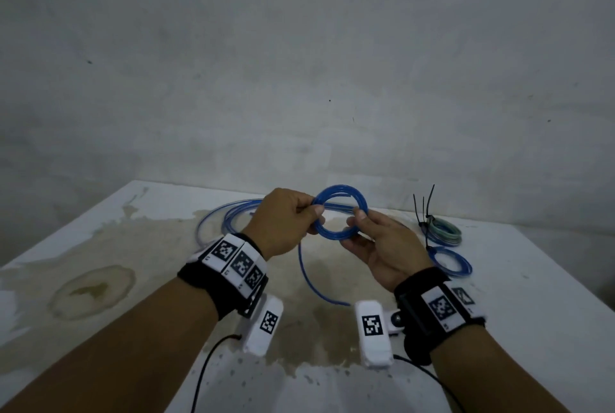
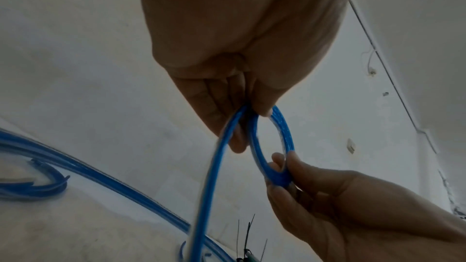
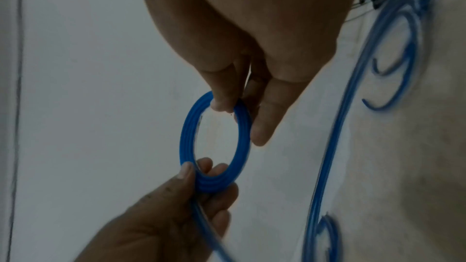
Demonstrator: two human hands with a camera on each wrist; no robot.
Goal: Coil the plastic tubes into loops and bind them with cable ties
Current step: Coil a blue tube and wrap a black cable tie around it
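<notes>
Both hands pinch 1 coiled blue tube above the table.

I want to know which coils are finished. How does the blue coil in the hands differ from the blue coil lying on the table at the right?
The held coil is gripped by the left hand and right hand, with a loose tail hanging; no tie shows. The table coil lies flat, bound with a black tie. Both are blue tube.
</notes>
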